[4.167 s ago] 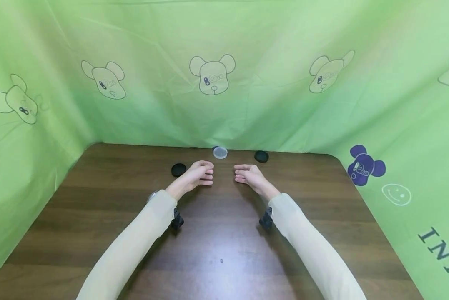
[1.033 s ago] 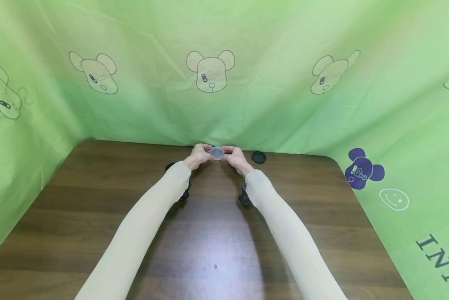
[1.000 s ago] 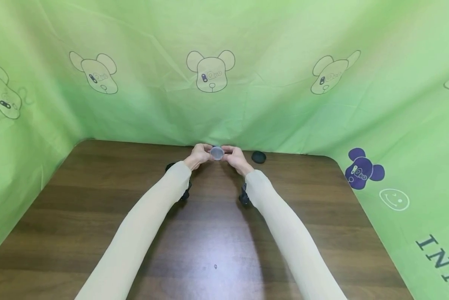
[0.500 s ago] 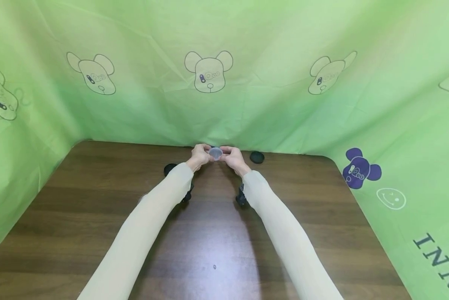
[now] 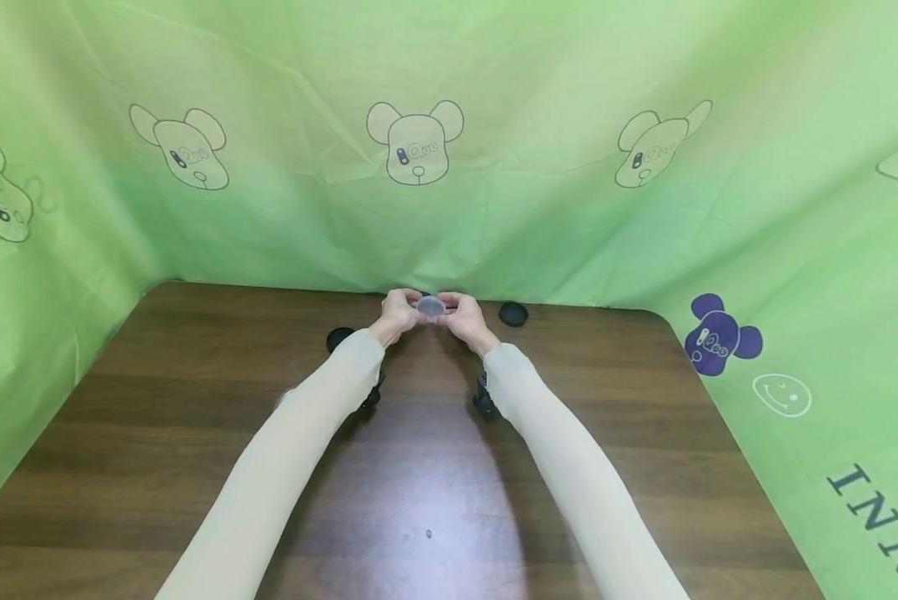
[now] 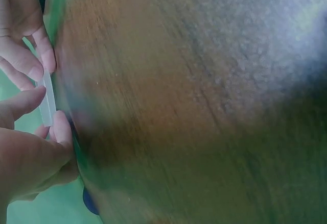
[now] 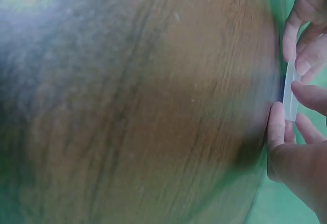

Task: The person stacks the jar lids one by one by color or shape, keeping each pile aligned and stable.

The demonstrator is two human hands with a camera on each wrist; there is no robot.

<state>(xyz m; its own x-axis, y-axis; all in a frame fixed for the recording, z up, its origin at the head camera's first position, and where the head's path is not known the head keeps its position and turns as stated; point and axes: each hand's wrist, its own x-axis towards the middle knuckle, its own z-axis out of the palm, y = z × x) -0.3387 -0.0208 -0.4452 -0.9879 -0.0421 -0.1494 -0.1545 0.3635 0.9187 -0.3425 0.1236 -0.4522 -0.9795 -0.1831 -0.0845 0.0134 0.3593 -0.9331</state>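
Observation:
A small, shallow, translucent round container [image 5: 430, 307] is held between both hands close to the table's far edge. My left hand [image 5: 398, 313] pinches its left side with thumb and fingers, while my right hand [image 5: 465, 317] pinches its right side. Edge-on in the left wrist view, the container [image 6: 48, 106] appears as a pale band with a thin rim line. The right wrist view shows the same container [image 7: 289, 99], thumbs on one face and fingers on the other. Part of its edge is hidden by fingertips.
One black round disc [image 5: 513, 314] lies right of the hands; another black disc [image 5: 340, 338] is partly covered by the left sleeve. A clear curved edge [image 5: 285, 395] peeks out beside that sleeve. Green printed cloth [image 5: 418, 225] hangs behind the brown table [image 5: 606, 400].
Earlier the hands were apart and the container lay at the far edge. Both hands have moved forward and taken hold of it. Over the last second it has tilted slightly flatter.

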